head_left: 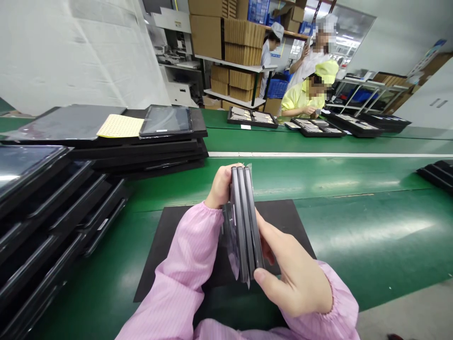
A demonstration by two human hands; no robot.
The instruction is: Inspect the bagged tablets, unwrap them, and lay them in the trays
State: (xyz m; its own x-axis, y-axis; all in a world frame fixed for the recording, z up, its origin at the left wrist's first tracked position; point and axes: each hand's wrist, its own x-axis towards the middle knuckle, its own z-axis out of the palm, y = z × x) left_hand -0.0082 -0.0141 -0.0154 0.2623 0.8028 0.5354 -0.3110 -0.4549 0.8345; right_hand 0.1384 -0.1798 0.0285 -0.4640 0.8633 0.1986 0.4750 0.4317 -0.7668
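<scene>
Three thin dark tablet-like devices stand on edge, pressed together as one stack, with clear plastic film hanging off their sides. My left hand is closed on the far upper end of the stack. Against the right face and near edge rests my right hand, its thumb at the lower corner and its fingers partly hidden behind the devices. Beneath them a flat black sheet lies on the green work surface.
At left, black trays with film-covered screens form tall stacks. Behind them, a yellow dotted sheet and a tablet lie on more black sheets. Across the bench, a person in yellow works beside parts trays. Black pieces sit far right.
</scene>
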